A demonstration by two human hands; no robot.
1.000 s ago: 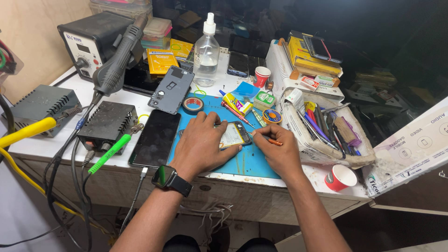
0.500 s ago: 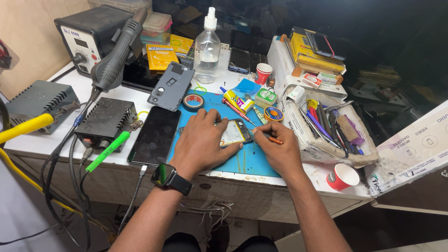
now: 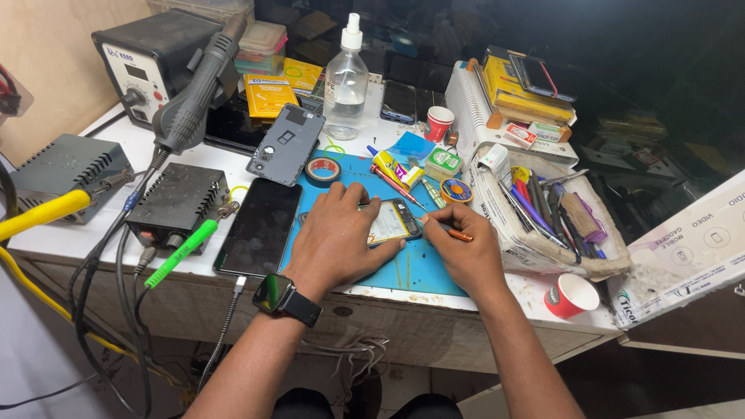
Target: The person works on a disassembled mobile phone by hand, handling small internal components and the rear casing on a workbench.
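An opened phone (image 3: 392,219) lies on a blue work mat (image 3: 411,268) with its insides facing up. My left hand (image 3: 335,237), with a dark smartwatch (image 3: 281,296) on the wrist, lies flat over the phone's left part and holds it down. My right hand (image 3: 463,251) grips a thin orange-handled tool (image 3: 454,232) whose tip touches the phone's right edge.
A dark phone screen (image 3: 260,226) and a grey back cover (image 3: 285,144) lie left of the mat. Behind are a hot-air station (image 3: 147,58), a clear bottle (image 3: 346,77), tape roll (image 3: 323,169) and a box of tools (image 3: 543,213). Small red cups (image 3: 570,296) stand at the right.
Both hands stay on the phone with almost no shift. The view has tilted a little, nothing on the bench has moved.
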